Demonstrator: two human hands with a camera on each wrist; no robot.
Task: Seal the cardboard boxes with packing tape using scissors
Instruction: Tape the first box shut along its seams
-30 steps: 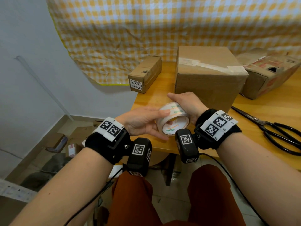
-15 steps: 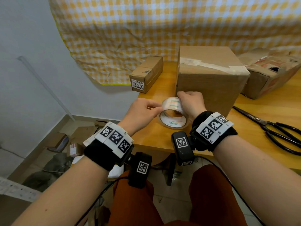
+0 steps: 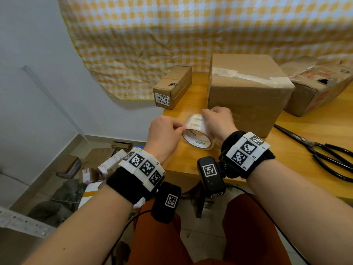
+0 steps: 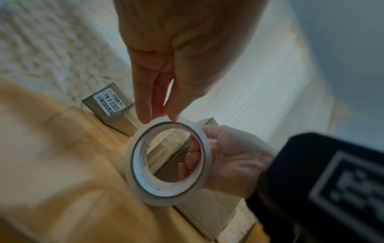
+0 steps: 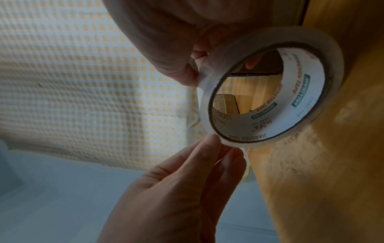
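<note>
Right hand grips the tape roll above the surface, fingers through its core. Left hand pinches the roll's outer edge; scissors lie beside the box

Checked cloth, wooden table, perhaps tiled floor.

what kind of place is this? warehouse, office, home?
Probably a makeshift home packing corner, not a warehouse. A small wooden table holds a few cardboard boxes, a checked cloth is hung on the wall as a backdrop, and parcels and packaging lie loose on the tiled floor.
</note>
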